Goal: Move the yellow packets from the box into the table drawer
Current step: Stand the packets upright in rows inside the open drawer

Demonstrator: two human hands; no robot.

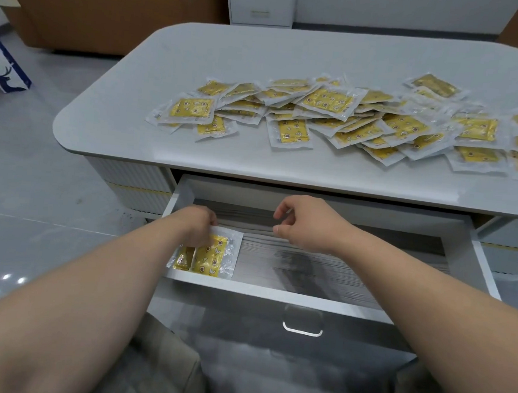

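Several yellow packets [330, 101] in clear wrappers lie scattered across the grey table top [200, 55]. Below its front edge the white drawer [275, 293] stands pulled out. In the drawer's left front corner lie two yellow packets [212, 259], side by side. My left hand [198, 225] is down in the drawer and holds the top edge of these packets with curled fingers. My right hand [305, 223] hovers over the middle of the drawer, fingers loosely curled, holding nothing. No box is in view.
The drawer floor to the right of the packets is bare and ribbed grey. A metal handle [302, 327] sits on the drawer front. A brown sofa [111, 14] and a white cabinet [260, 1] stand behind the table. A blue and white bag [4, 64] is on the floor at left.
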